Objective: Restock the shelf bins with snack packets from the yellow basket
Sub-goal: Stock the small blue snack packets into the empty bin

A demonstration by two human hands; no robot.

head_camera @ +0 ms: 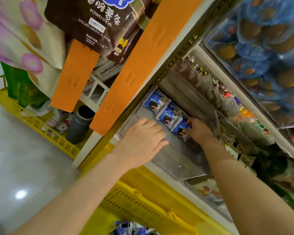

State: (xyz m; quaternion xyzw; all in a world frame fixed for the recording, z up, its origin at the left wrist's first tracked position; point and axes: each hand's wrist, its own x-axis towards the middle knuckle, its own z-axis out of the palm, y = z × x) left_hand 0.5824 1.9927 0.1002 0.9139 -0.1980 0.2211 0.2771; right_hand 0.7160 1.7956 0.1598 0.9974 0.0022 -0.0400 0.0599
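Placing step: a packet being set into the shelf bin.

Nearest, the yellow basket [143,206], slotted hard plastic, holds spare packets [124,228]. The left hand [143,138] curls over the glossy front rim of the clear bin [176,158]. The right hand [199,129] pinches the end packet [179,128], crinkly blue-white foil, against the standing row [168,116]. Next, probably: seat it upright, release, reach for the basket.

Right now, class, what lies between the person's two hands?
In the head view, a blue-and-white snack packet in the clear bin lies between the left hand and right hand.
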